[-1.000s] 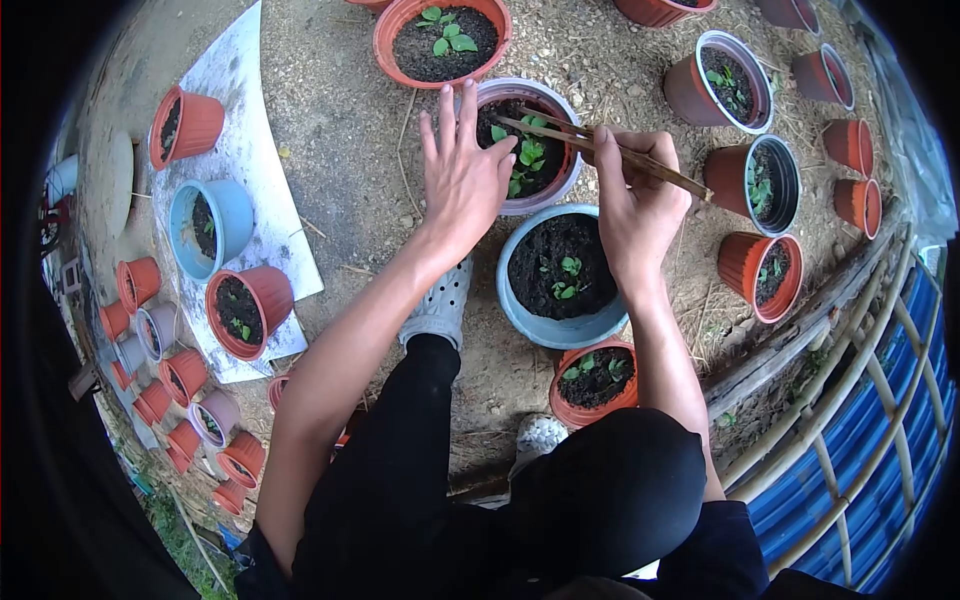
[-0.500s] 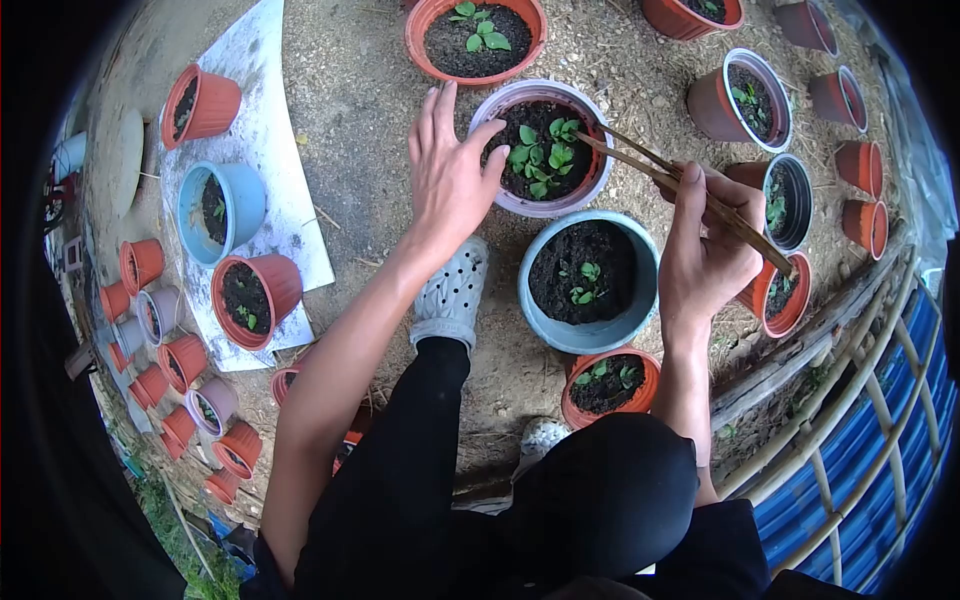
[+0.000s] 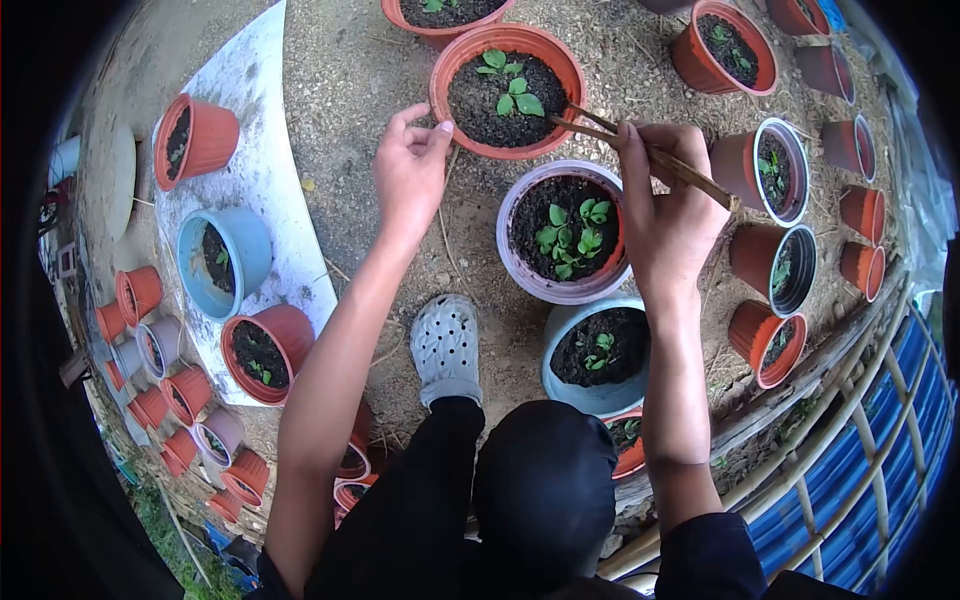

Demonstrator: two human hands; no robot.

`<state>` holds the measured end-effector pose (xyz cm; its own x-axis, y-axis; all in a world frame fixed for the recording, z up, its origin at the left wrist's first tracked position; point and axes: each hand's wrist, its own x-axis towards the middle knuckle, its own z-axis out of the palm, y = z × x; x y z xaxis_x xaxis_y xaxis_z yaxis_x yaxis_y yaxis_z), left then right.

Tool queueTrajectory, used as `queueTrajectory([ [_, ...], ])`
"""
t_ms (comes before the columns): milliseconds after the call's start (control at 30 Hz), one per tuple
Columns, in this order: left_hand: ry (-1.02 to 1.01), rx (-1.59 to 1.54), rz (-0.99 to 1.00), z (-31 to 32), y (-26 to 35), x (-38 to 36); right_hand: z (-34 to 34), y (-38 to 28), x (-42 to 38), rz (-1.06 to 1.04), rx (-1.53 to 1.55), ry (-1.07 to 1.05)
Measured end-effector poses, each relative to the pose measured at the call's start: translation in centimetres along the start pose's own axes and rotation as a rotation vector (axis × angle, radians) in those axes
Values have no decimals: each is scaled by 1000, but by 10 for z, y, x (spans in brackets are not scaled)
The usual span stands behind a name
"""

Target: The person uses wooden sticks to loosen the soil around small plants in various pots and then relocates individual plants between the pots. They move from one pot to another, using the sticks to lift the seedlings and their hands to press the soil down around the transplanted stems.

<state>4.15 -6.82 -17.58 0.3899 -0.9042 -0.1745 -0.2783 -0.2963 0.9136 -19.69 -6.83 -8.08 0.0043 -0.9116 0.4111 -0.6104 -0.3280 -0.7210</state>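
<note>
Two thin brown sticks (image 3: pixel 690 172), like tongs, are gripped in my right hand (image 3: pixel 668 215). Their tips reach over the right side of an orange pot (image 3: pixel 570 62) that holds dark soil and a green seedling (image 3: pixel 519 98). At that pot's left rim is my left hand (image 3: pixel 412 170), its fingers curled, with thumb and fingertips close to or on the rim. Whether it pinches anything is hard to see. Just below stands a pale purple pot (image 3: pixel 515 265) with a leafy seedling (image 3: pixel 562 240).
A blue-grey pot (image 3: pixel 600 400) stands below the purple one. More pots, one of them orange (image 3: pixel 725 50), line the right side. A white board (image 3: pixel 270 130) at left carries a light blue pot (image 3: pixel 245 262) and orange pots. A bamboo fence (image 3: pixel 860 440) borders the lower right.
The view has shifted forward, so the pots appear lower. Both hands have moved from the purple pot to the orange pot beyond it, and my left hand's fingers have curled in.
</note>
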Motion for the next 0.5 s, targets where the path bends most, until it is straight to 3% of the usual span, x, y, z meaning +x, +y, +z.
queueTrajectory([
  [233, -101, -278, -60, -3, -11, 26, 21, -25, 17, 77, 235, -192],
  [367, -156, -342, -118, -10, -2, 29, 41, -21, 35, 155, 387, -175],
  [500, -206, -276, -124, -22, 2, 37, 43, -33, 61, 222, 298, -240],
])
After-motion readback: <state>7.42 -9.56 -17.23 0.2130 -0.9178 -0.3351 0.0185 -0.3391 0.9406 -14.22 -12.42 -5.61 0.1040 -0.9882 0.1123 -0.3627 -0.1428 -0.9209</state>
